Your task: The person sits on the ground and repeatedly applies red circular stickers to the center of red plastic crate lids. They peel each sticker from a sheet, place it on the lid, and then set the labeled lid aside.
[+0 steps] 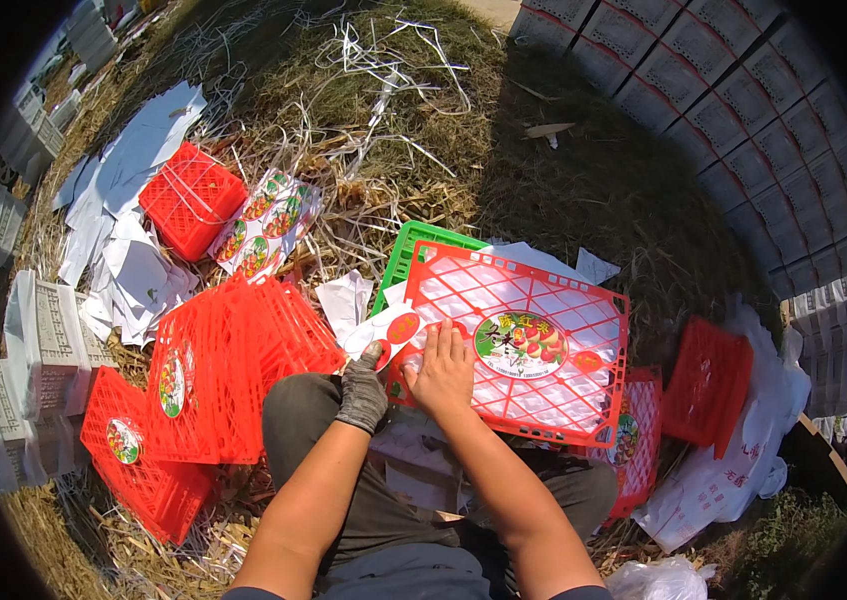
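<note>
In front of my knees lies a red plastic lattice lid [543,416] with white paper showing through its openings. A large oval fruit label [521,344] sits at its middle, and a small red oval sticker [587,362] to the right of that. My left hand [362,390], in a grey knit glove, pinches a white sticker sheet [371,330] with red ovals at the lid's left edge. My bare right hand [444,373] rests flat on the lid's left part, fingertips against another red sticker, partly covered. A green plastic crate [402,259] shows behind the lid.
Red lattice lids [205,375] lean in a row at my left. Beyond them lie a strapped red stack [190,199], a fruit-label sheet [266,217] and white papers [130,165]. At right are a red crate [705,382], a white sack [723,487] and tall stacked boxes [753,135].
</note>
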Demonstrator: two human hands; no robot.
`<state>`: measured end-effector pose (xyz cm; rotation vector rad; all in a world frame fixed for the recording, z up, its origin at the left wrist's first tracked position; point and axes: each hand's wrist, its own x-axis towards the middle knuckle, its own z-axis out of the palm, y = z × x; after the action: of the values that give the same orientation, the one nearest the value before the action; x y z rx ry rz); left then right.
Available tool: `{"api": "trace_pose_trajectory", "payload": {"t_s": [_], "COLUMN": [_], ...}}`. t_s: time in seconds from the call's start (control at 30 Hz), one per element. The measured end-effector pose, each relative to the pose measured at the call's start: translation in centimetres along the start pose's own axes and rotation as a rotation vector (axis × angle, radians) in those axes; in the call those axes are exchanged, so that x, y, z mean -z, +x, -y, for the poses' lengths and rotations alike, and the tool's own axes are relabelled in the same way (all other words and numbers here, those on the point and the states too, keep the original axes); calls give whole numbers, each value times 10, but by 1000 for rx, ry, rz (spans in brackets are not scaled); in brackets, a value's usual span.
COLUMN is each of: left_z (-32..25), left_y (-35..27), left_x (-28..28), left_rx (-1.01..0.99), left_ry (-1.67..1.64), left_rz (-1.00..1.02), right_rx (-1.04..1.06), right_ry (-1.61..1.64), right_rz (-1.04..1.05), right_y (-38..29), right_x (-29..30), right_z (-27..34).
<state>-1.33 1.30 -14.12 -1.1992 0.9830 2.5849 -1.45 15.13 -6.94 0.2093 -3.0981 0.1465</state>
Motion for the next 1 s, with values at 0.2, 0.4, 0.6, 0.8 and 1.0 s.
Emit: {"api": "trace_pose_trajectory", "payload": {"t_s": [0.2, 0.4, 0.6, 0.8, 1.0], "left_z": [4, 3, -10, -49, -63], "left_y": [4, 5, -38, -100, -108], "left_x": [-1, 3, -13, -33, -55], "left_rx": [-24, -69, -348, -523, -645], "left_ry": [-45, 27, 104, 138, 179], "left_rz": [-50, 158, 193, 191, 233], "right_rx": [58, -749, -790, -696, -746], "right_ry": [172, 23, 871, 1107, 1507], "right_rz": [-198, -494, -415, -675, -731], "right_y": [-26, -95, -129, -141, -159], "right_x": [52, 83, 80, 131, 141], "right_z": [-25, -203, -247, -218, -235]}}
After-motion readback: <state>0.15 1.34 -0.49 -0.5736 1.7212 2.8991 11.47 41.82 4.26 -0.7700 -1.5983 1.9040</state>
